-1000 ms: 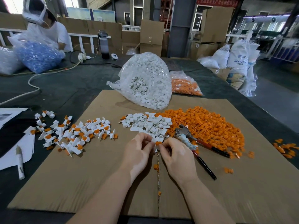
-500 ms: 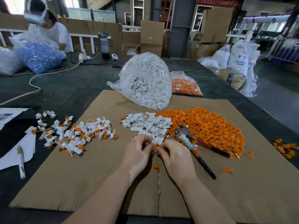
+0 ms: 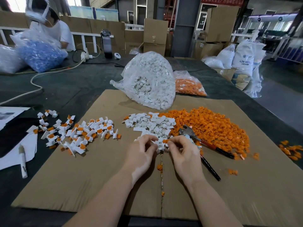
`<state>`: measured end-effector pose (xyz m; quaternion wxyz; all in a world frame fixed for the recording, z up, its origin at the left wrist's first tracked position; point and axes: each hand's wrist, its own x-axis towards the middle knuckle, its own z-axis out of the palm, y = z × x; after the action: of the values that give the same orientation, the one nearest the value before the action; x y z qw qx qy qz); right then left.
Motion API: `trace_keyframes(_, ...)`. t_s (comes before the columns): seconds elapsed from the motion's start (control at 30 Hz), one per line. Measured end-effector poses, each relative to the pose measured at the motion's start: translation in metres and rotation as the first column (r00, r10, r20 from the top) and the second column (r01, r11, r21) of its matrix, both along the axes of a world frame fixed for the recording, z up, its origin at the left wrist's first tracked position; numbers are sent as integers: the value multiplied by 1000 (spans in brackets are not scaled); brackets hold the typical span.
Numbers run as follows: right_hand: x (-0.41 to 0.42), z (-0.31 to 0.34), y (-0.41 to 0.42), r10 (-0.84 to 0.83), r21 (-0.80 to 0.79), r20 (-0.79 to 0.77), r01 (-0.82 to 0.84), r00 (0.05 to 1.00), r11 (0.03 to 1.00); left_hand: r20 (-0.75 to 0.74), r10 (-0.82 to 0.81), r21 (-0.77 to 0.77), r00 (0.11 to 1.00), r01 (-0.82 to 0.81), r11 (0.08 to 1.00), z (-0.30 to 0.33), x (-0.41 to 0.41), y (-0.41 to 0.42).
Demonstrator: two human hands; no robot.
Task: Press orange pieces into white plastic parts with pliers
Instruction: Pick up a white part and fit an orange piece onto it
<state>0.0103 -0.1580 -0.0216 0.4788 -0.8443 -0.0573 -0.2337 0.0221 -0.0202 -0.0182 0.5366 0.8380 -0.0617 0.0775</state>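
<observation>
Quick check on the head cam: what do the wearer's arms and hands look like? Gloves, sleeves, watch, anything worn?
Nothing worn that shows. The left hand and right hand are bare, with no gloves, rings or tape visible. Both forearms are bare from the wrist down to the bottom edge of the picture: no sleeve, cuff, watch or wristband in view. No cables or markers are attached. Anything above the elbows is out of frame.

Soft daylight, wide-angle edge distortion

The left hand pinches a white part; the right hand pinches an orange piece beside it. Pliers lie on cardboard.
</observation>
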Motion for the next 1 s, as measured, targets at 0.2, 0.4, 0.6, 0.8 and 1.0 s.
trace_keyframes(0.2, 2, 6, -2, 83, 178, -119, -61, 989, 982, 82, -111, 60, 990, 106, 993, -1, -2, -2)
trace_keyframes(0.4, 6, 7, -6, 128, 226, -210, -79, 969, 971, 131, -145, 41, 981, 140, 989, -2, -4, -3)
trace_keyframes(0.6, 7, 6, -7, 130, 218, -225, -80, 966, 973, 145, -180, 44, 973, 176, 983, -2, -5, -4)
trace_keyframes(0.8, 8, 5, -7, 126, 207, -242, -75, 962, 975, 165, -191, 50, 968, 186, 981, -1, -5, -4)
trace_keyframes(1.0, 5, 6, -6, 131, 212, -217, -84, 967, 974, 122, -101, 34, 987, 97, 995, -1, -4, -2)
